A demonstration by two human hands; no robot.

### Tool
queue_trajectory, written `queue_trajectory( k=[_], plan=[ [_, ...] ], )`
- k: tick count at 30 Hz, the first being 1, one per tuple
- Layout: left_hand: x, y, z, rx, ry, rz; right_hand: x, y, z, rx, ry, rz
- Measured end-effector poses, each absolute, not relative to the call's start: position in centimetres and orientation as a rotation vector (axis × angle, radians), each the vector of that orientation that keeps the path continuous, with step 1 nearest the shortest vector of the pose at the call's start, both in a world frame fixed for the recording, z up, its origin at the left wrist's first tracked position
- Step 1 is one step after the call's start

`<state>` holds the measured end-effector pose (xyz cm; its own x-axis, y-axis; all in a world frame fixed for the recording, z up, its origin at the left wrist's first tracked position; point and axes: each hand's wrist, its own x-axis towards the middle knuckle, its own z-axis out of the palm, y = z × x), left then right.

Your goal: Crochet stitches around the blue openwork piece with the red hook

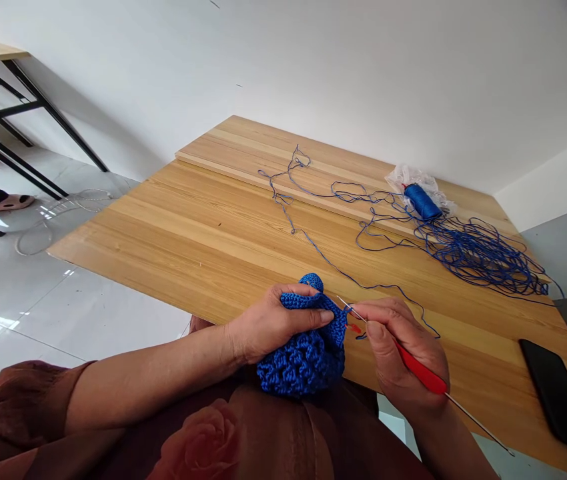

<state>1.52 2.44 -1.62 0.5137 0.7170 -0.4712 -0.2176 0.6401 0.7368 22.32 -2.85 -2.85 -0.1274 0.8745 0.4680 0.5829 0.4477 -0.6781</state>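
Observation:
My left hand (pixel 283 317) grips a blue crochet piece (pixel 298 363) at the table's near edge, its thumb lying on top of the fabric. The lower part has a bumpy texture, and a small round part sticks up behind. In my right hand (pixel 408 347) is a crochet hook (pixel 421 370) with a red handle and metal ends, its tip pointing at the work's right edge. A strand of blue yarn (pixel 346 273) runs from there across the table. A small orange-red marker (pixel 353 328) hangs at the fabric's edge, between the hands.
A blue yarn spool (pixel 422 202) lies on a clear plastic bag (pixel 398 175) at the back of the wooden table (pixel 188 227). Right of it spreads a loose yarn tangle (pixel 483 257). A black phone (pixel 558 397) rests at the right edge. Another person's foot (pixel 13 202) shows at far left.

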Motion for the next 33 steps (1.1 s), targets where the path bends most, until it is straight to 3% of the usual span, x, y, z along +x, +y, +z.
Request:
queue_trajectory(
  k=[33],
  plan=[
    [1.3,3.4,-2.9,0.561,0.658,0.620,21.5,-2.3,-2.1,-1.293,-1.749,0.479]
  ],
)
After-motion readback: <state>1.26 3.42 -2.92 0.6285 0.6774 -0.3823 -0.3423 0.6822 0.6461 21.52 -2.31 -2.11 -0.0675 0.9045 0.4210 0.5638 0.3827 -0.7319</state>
